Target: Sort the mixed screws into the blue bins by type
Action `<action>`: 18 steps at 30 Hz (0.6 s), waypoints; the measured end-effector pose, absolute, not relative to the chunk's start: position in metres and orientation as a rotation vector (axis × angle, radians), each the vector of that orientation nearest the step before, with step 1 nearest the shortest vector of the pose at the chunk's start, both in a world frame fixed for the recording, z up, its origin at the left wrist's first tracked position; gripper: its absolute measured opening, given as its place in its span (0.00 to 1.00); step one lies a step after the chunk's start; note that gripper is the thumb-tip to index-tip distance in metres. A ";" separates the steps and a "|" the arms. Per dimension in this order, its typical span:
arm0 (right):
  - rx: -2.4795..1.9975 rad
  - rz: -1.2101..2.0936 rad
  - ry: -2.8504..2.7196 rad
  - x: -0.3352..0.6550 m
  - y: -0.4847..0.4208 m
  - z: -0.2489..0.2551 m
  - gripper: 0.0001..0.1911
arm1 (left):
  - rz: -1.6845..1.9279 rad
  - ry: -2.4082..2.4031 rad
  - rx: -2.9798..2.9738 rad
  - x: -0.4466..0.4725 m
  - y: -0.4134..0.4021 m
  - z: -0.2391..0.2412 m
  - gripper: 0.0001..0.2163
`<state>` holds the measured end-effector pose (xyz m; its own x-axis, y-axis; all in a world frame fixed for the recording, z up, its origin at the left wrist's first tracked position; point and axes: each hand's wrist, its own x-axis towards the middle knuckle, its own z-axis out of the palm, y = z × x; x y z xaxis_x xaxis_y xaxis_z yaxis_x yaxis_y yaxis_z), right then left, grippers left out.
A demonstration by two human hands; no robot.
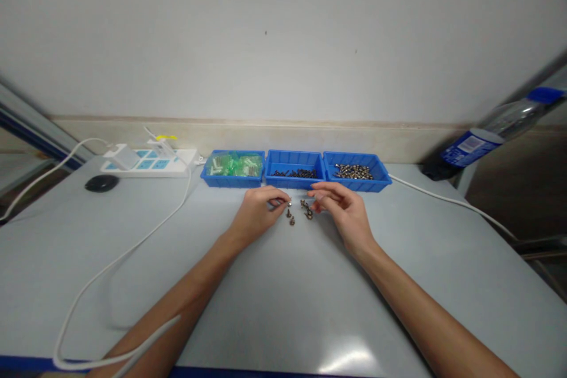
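My left hand is closed in a pinch, thumb and forefinger on a small screw at their tips. Just below those fingertips, two more screws rest on the table. My right hand hovers by a small group of screws, its fingers apart and nothing visible between them. Behind the hands, the middle blue bin holds dark screws. The right blue bin contains many shinier screws, and the left blue bin has green-tinted plastic bags in it.
A white power strip with plugs and a black mouse-like object sit at the left. One white cable loops over the table to my left forearm. At the right stands a tilted-looking bottle; a wall rises behind.
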<state>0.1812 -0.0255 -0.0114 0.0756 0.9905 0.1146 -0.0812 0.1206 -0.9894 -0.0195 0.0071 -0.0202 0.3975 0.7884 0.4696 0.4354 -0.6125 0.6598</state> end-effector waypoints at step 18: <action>-1.016 1.439 -1.297 0.180 -0.028 -0.014 0.12 | 1.125 0.897 2.284 -0.017 -0.002 0.002 0.11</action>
